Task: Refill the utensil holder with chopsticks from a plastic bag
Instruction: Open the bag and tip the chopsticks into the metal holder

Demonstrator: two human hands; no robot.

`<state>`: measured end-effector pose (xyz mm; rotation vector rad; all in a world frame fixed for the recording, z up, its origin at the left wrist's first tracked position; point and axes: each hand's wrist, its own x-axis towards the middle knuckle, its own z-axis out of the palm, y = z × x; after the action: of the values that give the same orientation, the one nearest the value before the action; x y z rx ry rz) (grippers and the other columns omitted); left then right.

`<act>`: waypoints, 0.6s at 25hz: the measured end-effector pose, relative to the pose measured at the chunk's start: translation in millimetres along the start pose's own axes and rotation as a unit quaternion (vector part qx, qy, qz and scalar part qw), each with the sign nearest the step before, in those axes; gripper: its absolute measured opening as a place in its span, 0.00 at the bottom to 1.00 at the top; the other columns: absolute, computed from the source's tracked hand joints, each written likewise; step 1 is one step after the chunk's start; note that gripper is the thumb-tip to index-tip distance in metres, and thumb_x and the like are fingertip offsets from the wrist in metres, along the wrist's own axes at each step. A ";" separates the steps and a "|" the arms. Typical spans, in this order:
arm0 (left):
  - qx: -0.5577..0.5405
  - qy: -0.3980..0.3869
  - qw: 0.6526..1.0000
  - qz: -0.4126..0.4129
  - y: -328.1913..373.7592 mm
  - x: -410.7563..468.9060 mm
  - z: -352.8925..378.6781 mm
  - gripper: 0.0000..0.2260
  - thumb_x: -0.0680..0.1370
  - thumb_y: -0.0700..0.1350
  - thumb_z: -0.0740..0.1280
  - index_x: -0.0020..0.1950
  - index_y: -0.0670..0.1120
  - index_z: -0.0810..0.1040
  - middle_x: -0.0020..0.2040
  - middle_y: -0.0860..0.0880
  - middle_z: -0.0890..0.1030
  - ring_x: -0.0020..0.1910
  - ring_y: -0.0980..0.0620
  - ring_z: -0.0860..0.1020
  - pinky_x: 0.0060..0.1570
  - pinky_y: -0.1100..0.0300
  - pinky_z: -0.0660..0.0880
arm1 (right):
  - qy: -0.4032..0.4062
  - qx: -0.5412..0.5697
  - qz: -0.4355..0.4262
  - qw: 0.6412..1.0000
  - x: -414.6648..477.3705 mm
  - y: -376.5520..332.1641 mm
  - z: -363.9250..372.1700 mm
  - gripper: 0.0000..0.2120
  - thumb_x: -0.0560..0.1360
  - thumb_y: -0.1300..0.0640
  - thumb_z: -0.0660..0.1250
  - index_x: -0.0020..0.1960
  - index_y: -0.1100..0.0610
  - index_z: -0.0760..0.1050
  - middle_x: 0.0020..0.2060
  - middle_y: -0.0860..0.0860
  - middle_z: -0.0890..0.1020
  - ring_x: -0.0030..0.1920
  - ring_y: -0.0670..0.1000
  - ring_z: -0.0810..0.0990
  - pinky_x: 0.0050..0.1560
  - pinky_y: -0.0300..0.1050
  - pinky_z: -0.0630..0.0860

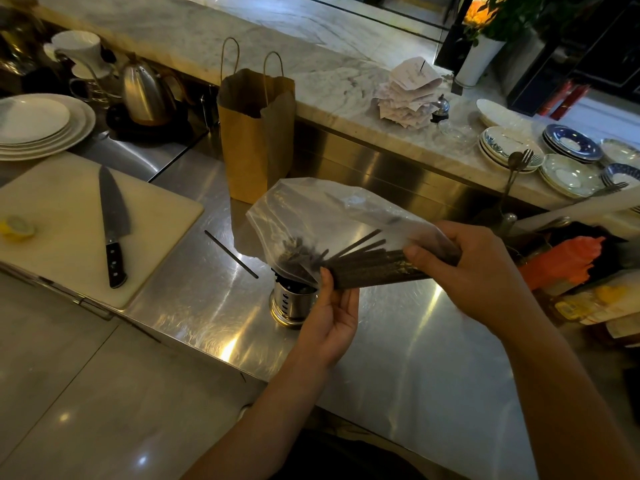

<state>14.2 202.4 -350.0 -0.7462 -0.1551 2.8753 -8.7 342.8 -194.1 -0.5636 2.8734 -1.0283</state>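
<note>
Chopsticks (374, 268), dark and slim, lie as 1 fanned bundle inside a clear, crinkled plastic bag (322, 209). The bag's mouth droops over the perforated, cylindrical steel utensil holder (292, 303) on the brushed-steel counter (415, 358). The right hand (474, 268) clamps the bundle's end through the film. The left hand (334, 317) pinches it from below. 1 loose chopstick (231, 254) lies near the holder.

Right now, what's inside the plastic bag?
A bundle of dark chopsticks, tips fanning toward the utensil holder. The right hand covers their other ends; the plastic bag hides most of the holder's inside.
</note>
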 end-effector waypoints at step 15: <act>0.022 0.018 1.000 -0.006 -4.6 2.8 1.3 0.11 0.72 0.41 0.68 0.50 0.36 0.81 0.49 0.37 0.85 0.48 0.43 0.85 0.51 0.53 0.80 | -0.001 -0.006 -0.012 1.000 2.9 1.0 -6.3 0.06 0.76 0.53 0.66 0.42 0.45 0.73 0.32 0.42 0.75 0.36 0.31 0.76 0.36 0.24 0.69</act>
<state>11.7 207.4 -349.6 -0.7851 -0.0906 2.8429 -12.7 346.4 -189.7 -0.6012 2.8801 -1.0137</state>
